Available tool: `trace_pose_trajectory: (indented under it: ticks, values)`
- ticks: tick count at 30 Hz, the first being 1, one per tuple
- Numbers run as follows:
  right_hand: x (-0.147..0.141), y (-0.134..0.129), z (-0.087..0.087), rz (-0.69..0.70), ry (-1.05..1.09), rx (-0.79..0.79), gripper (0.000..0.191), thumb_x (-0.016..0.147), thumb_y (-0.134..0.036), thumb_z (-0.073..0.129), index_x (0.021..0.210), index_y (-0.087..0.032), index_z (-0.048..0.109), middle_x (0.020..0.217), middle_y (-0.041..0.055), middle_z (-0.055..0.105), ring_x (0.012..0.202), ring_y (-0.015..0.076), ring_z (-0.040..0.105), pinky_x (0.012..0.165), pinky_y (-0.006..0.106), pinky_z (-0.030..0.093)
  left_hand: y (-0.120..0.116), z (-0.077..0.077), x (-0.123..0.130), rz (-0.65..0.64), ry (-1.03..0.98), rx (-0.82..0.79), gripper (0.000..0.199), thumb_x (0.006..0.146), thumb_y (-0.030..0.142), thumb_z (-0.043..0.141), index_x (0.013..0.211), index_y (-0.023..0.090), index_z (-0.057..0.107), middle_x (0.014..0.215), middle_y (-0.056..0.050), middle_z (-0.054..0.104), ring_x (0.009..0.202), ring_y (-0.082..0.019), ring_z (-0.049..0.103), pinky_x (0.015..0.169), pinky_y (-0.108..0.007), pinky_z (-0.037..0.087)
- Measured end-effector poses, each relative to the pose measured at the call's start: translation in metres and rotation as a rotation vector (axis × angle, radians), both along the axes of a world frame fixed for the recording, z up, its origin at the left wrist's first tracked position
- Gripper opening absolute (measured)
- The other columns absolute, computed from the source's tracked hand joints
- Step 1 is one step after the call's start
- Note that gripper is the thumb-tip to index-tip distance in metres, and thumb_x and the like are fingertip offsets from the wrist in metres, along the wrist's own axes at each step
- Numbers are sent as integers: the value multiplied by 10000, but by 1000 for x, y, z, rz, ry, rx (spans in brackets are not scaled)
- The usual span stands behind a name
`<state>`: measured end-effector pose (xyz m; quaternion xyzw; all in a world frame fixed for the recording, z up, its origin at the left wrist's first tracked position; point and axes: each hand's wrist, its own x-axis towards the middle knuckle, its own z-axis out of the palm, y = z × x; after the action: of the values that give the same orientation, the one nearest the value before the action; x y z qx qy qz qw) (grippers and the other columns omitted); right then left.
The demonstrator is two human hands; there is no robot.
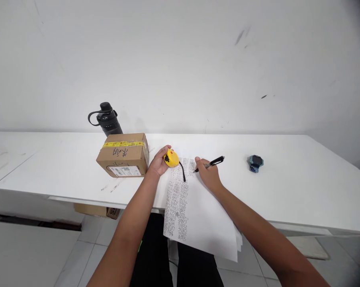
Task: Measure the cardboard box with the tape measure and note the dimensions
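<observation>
My left hand (160, 161) is closed around a yellow tape measure (172, 158), whose black strap hangs over the paper. A black pen (212, 162) is pinched in my right hand (208, 173), its tip at the upper part of the paper. Dense dark drawn patterns run in columns down the left side of the paper (206, 219). The lower part of the sheets hangs over the table's front edge, above my legs.
A taped cardboard box (124, 155) stands left of my left hand, with a black bottle (109, 119) behind it. A dark watch-like object (255, 163) lies on the white table (290, 179) at right. Below the table is another box (92, 209).
</observation>
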<state>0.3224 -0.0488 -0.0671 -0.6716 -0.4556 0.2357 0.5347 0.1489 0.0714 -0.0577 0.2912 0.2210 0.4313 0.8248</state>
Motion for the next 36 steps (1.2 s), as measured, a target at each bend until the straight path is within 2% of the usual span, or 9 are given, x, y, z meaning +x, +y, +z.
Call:
trace_pose_trajectory:
  ticks: [4, 7, 10, 13, 16, 21, 29, 33, 36]
  values:
    - [-1, -1, 1, -16, -60, -15, 524, 857, -660, 496, 597, -207, 539, 583, -16, 531, 639, 156, 508, 643, 288, 384, 1, -2, -1, 33, 9, -26, 261, 706, 299, 800, 891, 178, 661, 826, -11, 675, 765, -133, 644, 771, -280, 503]
    - [-3, -1, 0, -17, -103, -27, 476, 847, -649, 525, 693, -207, 612, 677, 6, 609, 698, 179, 554, 680, 305, 411, -1, -3, -3, 50, 5, -33, 287, 682, 309, 818, 885, 177, 664, 810, -10, 673, 733, -132, 636, 737, -277, 498]
    - [-2, 3, -8, 7, -189, 129, 392, 843, -573, 570, 914, -198, 663, 893, 54, 665, 778, 197, 582, 738, 329, 451, -5, -2, -5, 49, -14, -28, 313, 662, 324, 833, 884, 173, 670, 796, -9, 666, 717, -128, 626, 702, -266, 484]
    - [2, 8, -20, 30, -324, 204, 409, 871, -479, 528, 1138, -184, 627, 978, 71, 631, 724, 179, 551, 718, 342, 461, -8, -2, -6, 61, -18, -28, 323, 644, 324, 846, 869, 166, 676, 769, -4, 652, 708, -126, 617, 686, -258, 470]
    - [7, 10, -26, 12, -421, 152, 352, 894, -314, 426, 1153, -207, 638, 959, 55, 618, 693, 163, 539, 700, 333, 435, -8, -3, -6, 53, -13, -33, 326, 639, 318, 848, 874, 166, 679, 758, -2, 649, 694, -128, 608, 668, -261, 463]
    - [13, 9, -21, -117, -625, 15, 376, 848, -135, 402, 1070, -223, 693, 961, 45, 621, 798, 173, 582, 793, 362, 357, -5, -2, -6, 41, -37, -44, 311, 645, 302, 842, 874, 168, 679, 782, -10, 666, 723, -131, 621, 700, -263, 476]
    - [11, 19, -18, -73, -781, -272, 417, 886, -97, 415, 1211, -223, 644, 1021, 68, 607, 870, 186, 591, 785, 338, 345, -3, 0, -5, 84, -27, -63, 328, 595, 304, 868, 827, 170, 680, 786, -15, 662, 747, -134, 621, 710, -259, 480]
    - [3, 25, -16, -43, -869, -260, 459, 901, -106, 402, 1326, -184, 554, 1122, 107, 607, 954, 207, 604, 788, 325, 383, -8, 4, -6, 124, 49, 61, 377, 573, 363, 877, 844, 172, 698, 815, -13, 662, 736, -117, 601, 709, -244, 468]
    - [-1, 26, -18, -32, -874, -220, 468, 920, -126, 369, 1364, -157, 514, 1174, 123, 618, 999, 214, 615, 832, 324, 410, -25, 7, -3, 125, 124, 152, 387, 541, 343, 893, 821, 140, 720, 783, -25, 667, 671, -101, 572, 633, -223, 424]
